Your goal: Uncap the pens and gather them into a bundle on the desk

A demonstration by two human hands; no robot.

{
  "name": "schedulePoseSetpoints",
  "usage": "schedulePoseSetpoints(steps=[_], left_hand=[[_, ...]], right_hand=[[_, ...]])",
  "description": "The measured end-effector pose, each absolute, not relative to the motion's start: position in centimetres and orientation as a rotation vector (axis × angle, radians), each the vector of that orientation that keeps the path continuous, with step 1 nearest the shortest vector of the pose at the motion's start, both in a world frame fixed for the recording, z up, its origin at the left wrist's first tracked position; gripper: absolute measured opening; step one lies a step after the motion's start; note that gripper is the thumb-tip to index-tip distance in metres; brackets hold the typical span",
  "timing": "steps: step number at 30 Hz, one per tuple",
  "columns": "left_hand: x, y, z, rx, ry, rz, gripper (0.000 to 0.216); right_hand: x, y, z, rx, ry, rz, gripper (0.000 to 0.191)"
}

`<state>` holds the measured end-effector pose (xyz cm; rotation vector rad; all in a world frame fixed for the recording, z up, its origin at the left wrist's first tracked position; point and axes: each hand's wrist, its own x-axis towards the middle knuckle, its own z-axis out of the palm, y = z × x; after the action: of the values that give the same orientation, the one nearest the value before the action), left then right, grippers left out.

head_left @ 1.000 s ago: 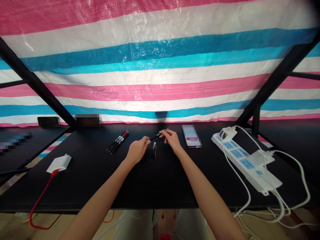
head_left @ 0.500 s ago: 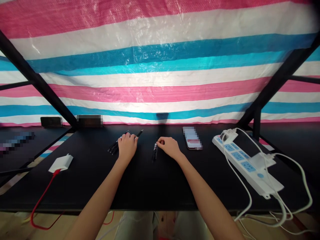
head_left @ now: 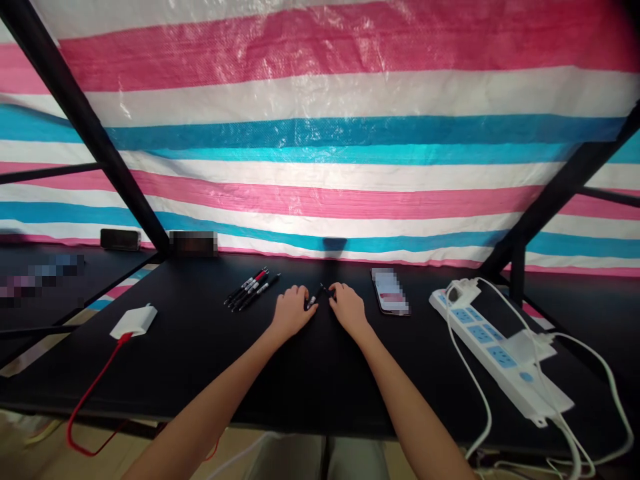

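Observation:
My left hand (head_left: pixel 291 311) rests low over the black table, its thumb and fingers closed around a black pen (head_left: pixel 313 296) with a pale marking. The pen slants up toward my right hand (head_left: pixel 349 308). That hand is bent in a pinch just to the right of the pen's far end. Something small and dark shows at its fingertips, too small to name. To the left of my left hand, several pens (head_left: pixel 253 291) lie side by side on the table, mostly black, one with red on it.
A phone (head_left: pixel 390 291) lies right of my hands. Farther right is a white power strip (head_left: pixel 493 347) with plugs and trailing cables. On the left sits a white charger (head_left: pixel 133 322) with a red cable (head_left: pixel 83 393). Black frame bars (head_left: pixel 95 140) slant up before a striped sheet (head_left: pixel 320 153).
My left hand has left the pen group, moved right and closed on the single pen. My right hand stays near that pen, now at its far end. The view has shifted slightly.

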<state>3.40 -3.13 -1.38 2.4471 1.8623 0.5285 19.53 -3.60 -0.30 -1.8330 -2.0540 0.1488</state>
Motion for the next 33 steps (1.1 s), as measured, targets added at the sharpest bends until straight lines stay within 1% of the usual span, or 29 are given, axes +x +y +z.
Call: schedulePoseSetpoints(steps=[2, 5, 8, 10, 13, 14, 16, 19, 22, 28, 33], left_hand=[[3.3, -3.2, -1.7, 2.489, 1.882, 0.531, 0.022], [2.5, -3.0, -1.6, 2.551, 1.923, 0.579, 0.018], [2.0, -2.7, -1.2, 2.580, 1.948, 0.649, 0.020], [2.1, -2.7, -0.9, 2.572, 1.932, 0.697, 0.021], [2.5, -2.8, -0.6, 2.573, 1.873, 0.766, 0.023], [2.7, -2.8, -0.6, 2.581, 1.851, 0.781, 0.023], [2.9, -2.9, -0.6, 2.601, 1.815, 0.798, 0.022], [3.1, -3.0, -0.6, 2.614, 1.784, 0.796, 0.022], [3.1, -3.0, -0.5, 2.597, 1.781, 0.783, 0.022], [3.1, -2.9, -0.5, 2.587, 1.771, 0.768, 0.023], [3.0, -2.9, -0.5, 2.589, 1.754, 0.761, 0.025]], right_hand=[[20.3, -3.5, -0.1, -2.002, -1.997, 0.067, 0.014], [21.7, -3.3, 0.1, -2.178, -1.939, 0.076, 0.014], [22.7, -2.7, -0.2, -2.173, -1.848, 0.158, 0.010], [22.8, -2.1, -0.6, -2.001, -1.765, 0.376, 0.011], [22.2, -1.2, -1.2, -1.565, -1.458, 0.898, 0.017], [21.9, -0.9, -1.3, -1.429, -1.294, 1.007, 0.018], [21.4, -0.6, -1.5, -1.209, -1.041, 1.113, 0.019], [21.0, -0.4, -1.5, -1.044, -0.862, 1.182, 0.021], [20.9, -0.6, -1.6, -1.011, -0.785, 1.233, 0.018], [20.7, -0.6, -1.8, -0.966, -0.774, 1.249, 0.018], [20.5, -0.5, -1.8, -1.013, -0.834, 1.247, 0.018]])
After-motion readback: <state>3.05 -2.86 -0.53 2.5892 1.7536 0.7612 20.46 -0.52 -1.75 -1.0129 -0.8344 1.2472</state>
